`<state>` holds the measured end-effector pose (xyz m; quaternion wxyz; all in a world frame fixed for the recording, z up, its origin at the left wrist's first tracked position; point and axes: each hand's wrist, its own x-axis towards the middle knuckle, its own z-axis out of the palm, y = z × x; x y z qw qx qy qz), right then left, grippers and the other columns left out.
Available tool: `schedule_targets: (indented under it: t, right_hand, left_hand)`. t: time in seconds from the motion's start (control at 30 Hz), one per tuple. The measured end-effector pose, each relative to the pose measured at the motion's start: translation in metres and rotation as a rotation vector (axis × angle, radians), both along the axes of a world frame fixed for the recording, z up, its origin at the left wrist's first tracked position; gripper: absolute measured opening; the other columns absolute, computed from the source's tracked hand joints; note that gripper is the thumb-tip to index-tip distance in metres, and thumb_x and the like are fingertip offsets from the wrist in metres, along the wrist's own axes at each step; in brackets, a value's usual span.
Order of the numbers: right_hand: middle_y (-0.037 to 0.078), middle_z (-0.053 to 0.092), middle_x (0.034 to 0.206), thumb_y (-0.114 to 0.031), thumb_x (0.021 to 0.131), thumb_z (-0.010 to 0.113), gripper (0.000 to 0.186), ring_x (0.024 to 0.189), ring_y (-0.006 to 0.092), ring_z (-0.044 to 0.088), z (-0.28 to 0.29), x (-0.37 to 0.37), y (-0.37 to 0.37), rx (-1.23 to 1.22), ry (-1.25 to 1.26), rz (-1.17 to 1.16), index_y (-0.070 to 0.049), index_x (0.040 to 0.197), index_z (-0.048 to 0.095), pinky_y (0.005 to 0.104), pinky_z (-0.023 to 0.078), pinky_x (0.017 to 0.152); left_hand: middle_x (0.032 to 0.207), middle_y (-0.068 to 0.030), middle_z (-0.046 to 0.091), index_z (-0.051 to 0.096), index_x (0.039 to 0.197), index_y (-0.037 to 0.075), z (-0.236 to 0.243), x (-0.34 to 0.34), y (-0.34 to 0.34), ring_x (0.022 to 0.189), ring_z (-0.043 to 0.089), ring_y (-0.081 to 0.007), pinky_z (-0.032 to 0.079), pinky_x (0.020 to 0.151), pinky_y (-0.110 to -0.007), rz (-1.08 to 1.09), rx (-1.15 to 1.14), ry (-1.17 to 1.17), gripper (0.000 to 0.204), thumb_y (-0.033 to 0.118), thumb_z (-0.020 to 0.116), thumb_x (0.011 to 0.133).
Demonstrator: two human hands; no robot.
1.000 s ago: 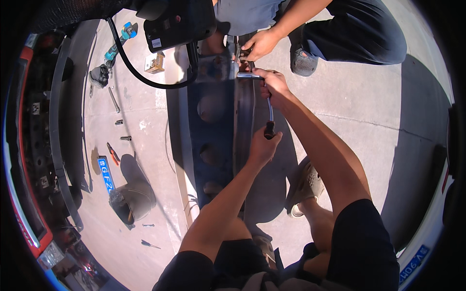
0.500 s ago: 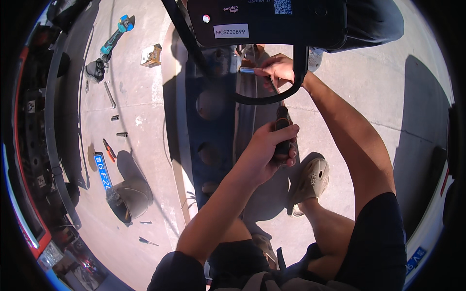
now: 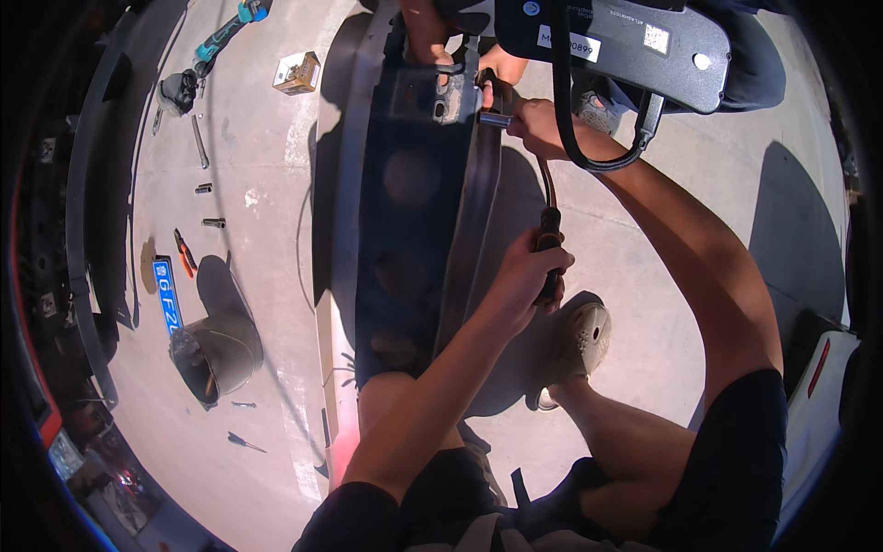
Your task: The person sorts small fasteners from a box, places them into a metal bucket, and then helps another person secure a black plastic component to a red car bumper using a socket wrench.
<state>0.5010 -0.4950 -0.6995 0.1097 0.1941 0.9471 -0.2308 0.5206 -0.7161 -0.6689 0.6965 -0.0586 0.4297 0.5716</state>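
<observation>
My left hand (image 3: 533,274) is wrapped round the black, orange-ringed grip of a ratchet wrench (image 3: 550,221). The wrench's metal shank runs up to my right hand (image 3: 541,129), which is closed about its head end. A silver socket (image 3: 495,120) sticks out leftward from there, against the side of a long dark metal beam (image 3: 405,230) with round holes. Whether the socket sits on a bolt is hidden. At the beam's far end, a co-worker's hand (image 3: 506,64) is just beyond my right hand, and another bare arm (image 3: 425,32) reaches onto the bracket.
A black device with a looped cable (image 3: 616,55) blocks part of the upper right view. On the concrete to the left lie a teal power tool (image 3: 221,41), a small box (image 3: 296,74), sockets (image 3: 213,223), pliers (image 3: 186,253), a blue plate (image 3: 166,290) and a tipped bucket (image 3: 230,350).
My view has shifted, so the beam's far end and the co-worker's hands now show. The black device has moved right. Both my hands keep hold of the ratchet wrench.
</observation>
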Motion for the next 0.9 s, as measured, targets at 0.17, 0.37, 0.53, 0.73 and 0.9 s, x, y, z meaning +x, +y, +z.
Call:
schedule_targets:
  t: [0.17, 0.37, 0.53, 0.73, 0.9]
  right_hand:
    - [0.007, 0.066, 0.086, -0.032, 0.090, 0.068, 0.034, 0.075, 0.0161, 0.066, 0.002, 0.009, 0.023, -0.773, -0.027, -0.356, 0.000, 0.099, 0.072, 0.0307, 0.053, 0.064]
    - [0.003, 0.062, 0.082, -0.033, 0.087, 0.077, 0.033, 0.073, 0.0144, 0.065, -0.026, 0.026, 0.016, -1.387, -0.030, -0.780, -0.002, 0.095, 0.068, 0.0303, 0.059, 0.069]
    - [0.003, 0.064, 0.075, -0.019, 0.083, 0.078, 0.022, 0.066, 0.0132, 0.065, -0.007, 0.016, 0.009, -0.980, -0.003, -0.613, -0.004, 0.094, 0.067, 0.0286, 0.056, 0.061]
    - [0.004, 0.064, 0.069, -0.013, 0.086, 0.076, 0.018, 0.057, 0.0128, 0.065, -0.035, 0.014, -0.003, -0.720, 0.286, -0.401, -0.002, 0.082, 0.062, 0.0246, 0.053, 0.054]
    - [0.004, 0.063, 0.069, -0.013, 0.083, 0.073, 0.019, 0.061, 0.0118, 0.063, -0.022, 0.018, 0.011, -0.917, 0.092, -0.491, 0.001, 0.097, 0.069, 0.0251, 0.052, 0.056]
  left_hand:
    - [0.065, -0.0036, 0.053, 0.052, 0.083, 0.005, -0.006, -0.008, 0.006, 0.045, 0.053, -0.0143, 0.040, 0.039, -0.030, -0.155, -0.109, 0.119, 0.015, 0.006, 0.067, 0.082]
    - [0.062, -0.0035, 0.052, 0.053, 0.083, 0.006, 0.006, -0.012, 0.011, 0.043, 0.051, -0.0135, 0.040, 0.039, -0.031, -0.174, -0.074, 0.087, 0.015, 0.009, 0.068, 0.082]
    - [0.068, -0.0042, 0.053, 0.054, 0.086, 0.005, -0.133, 0.031, 0.013, 0.057, 0.056, -0.0161, 0.045, 0.052, -0.032, -0.176, -0.030, 0.784, 0.021, 0.015, 0.072, 0.083]
    - [0.082, -0.0145, 0.063, 0.058, 0.096, 0.002, -0.204, 0.020, 0.056, 0.082, 0.063, -0.0309, 0.049, 0.076, -0.042, -0.112, -0.105, 0.930, 0.032, 0.022, 0.077, 0.081]
    - [0.075, -0.0040, 0.054, 0.053, 0.090, 0.005, -0.142, 0.020, 0.032, 0.061, 0.054, -0.0155, 0.047, 0.059, -0.031, -0.290, -0.053, 0.626, 0.030, 0.018, 0.078, 0.083]
